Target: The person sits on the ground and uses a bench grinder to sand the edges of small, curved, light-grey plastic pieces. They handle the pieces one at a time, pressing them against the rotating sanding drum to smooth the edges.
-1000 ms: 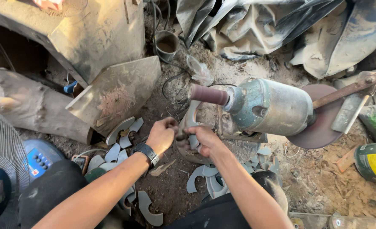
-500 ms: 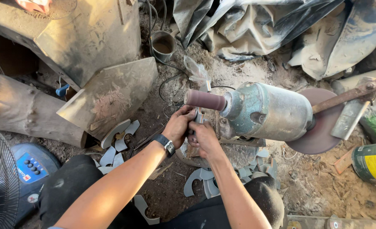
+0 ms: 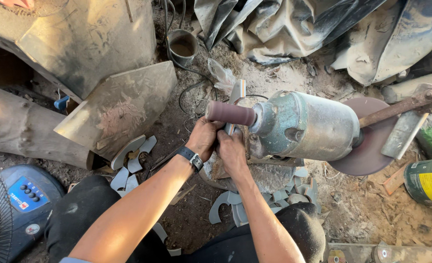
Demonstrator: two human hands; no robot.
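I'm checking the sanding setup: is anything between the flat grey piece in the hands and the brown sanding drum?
Nothing visible: both hands hold the flat grey curved piece right against the brown cylindrical sanding drum, no gap showing.

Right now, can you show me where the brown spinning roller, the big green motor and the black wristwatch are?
Brown cylindrical sanding roller (image 3: 230,113), head view, middle of its side.
Big green metal motor (image 3: 307,125), head view, centre of its rounded housing.
Black wristwatch (image 3: 192,158), head view, strap on the left wrist.

Rough open-air workshop: dirt floor; motor-driven grinder (image 3: 306,127) with sanding drum (image 3: 230,113) just above the hands; cut grey curved blanks (image 3: 131,156) strewn below; tarpaulin (image 3: 294,24) beyond.
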